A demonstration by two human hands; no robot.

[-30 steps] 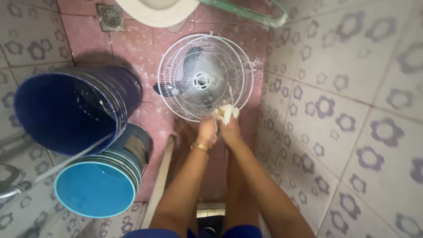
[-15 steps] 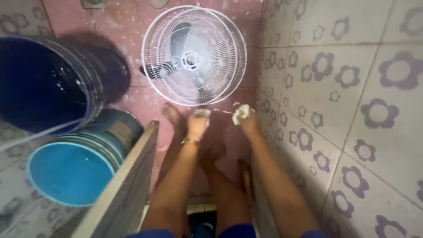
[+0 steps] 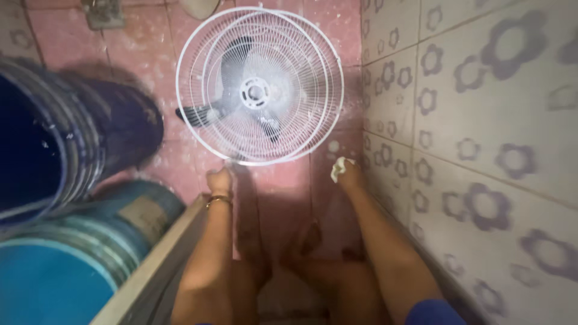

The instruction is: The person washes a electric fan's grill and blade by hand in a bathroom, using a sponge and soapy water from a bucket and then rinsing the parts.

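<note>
A dark blue bucket (image 3: 36,150) lies tipped at the left on the pink tiled floor (image 3: 283,186), with a lighter blue bucket (image 3: 66,265) just below it. A floor drain (image 3: 103,13) sits top left; flower-patterned wall tiles (image 3: 481,120) fill the right

Both buckets, dark blue bucket (image 3: 36,138) and light blue bucket (image 3: 54,277), run off the frame's left edge, motion-blurred.

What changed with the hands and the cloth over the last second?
The hands, pressed together at the fan guard rim a second ago, have spread apart. The right hand keeps the white cloth; the left hand has let go and is closed beside the rim. The fan and the buckets stay put.
</note>
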